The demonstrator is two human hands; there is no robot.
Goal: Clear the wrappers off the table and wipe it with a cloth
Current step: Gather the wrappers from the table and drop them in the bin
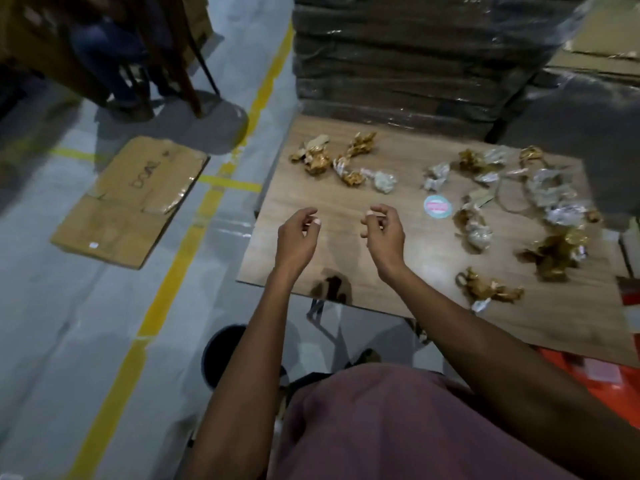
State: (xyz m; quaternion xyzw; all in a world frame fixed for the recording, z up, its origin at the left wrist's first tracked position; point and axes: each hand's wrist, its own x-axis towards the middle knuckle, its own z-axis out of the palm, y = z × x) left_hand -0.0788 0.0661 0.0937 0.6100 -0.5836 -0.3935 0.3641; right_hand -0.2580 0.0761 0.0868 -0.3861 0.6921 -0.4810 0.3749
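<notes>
Both arms are reaching forward; the left hand and right hand are hovering loosely curled, holding nothing, over the wood-grain table.

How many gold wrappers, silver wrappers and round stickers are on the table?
Gold wrappers: about 8
Silver wrappers: about 6
Round sticker: 1
Total: about 15. Some crumpled pieces overlap, so the wrapper counts are rough.
</notes>
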